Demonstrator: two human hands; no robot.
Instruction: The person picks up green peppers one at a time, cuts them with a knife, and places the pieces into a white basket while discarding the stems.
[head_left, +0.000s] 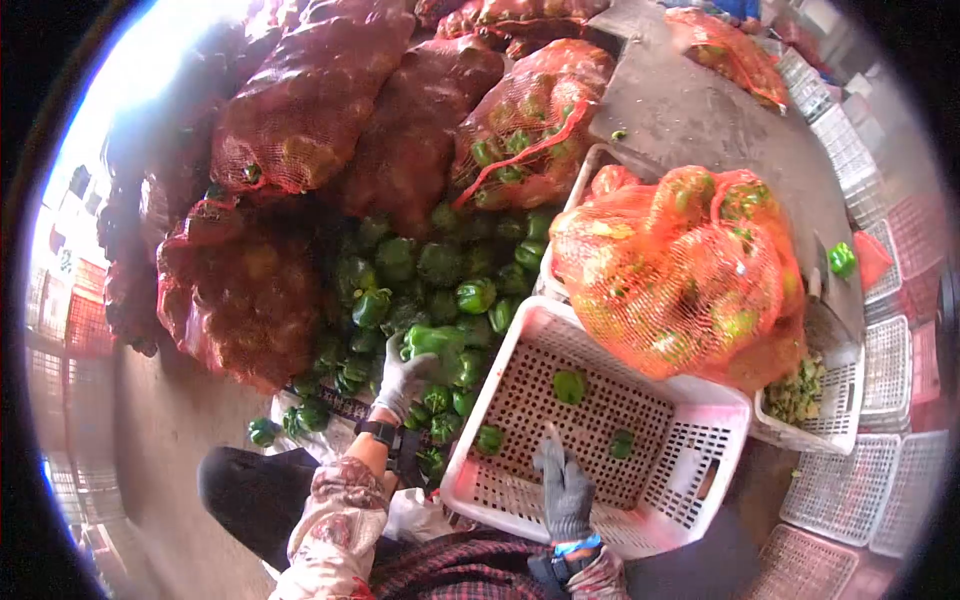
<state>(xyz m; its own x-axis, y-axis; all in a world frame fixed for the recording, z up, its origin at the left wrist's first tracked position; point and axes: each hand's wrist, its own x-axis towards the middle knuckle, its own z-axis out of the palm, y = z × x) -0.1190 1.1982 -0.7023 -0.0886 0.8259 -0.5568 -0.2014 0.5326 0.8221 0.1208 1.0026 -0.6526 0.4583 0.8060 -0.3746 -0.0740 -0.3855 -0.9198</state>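
My left hand [403, 380], in a grey glove with a dark band at the wrist, grips a bright green bell pepper [436, 342] over the pile of green peppers [395, 260]. To its right is a white plastic crate [512, 350] with a perforated bottom. Inside lie three green peppers, one of them a pepper [570, 387] toward the back. Over the crate's near side hovers my gloved right hand [566, 490], fingers stretched out and nothing held.
An orange mesh sack [680, 270] full of peppers rests on crates behind the white one. Large red mesh sacks [310, 100] stand behind the pile. A crate with plant scraps [800, 390] and stacked crates [840, 485] are at right. A lone pepper [842, 260] lies at far right.
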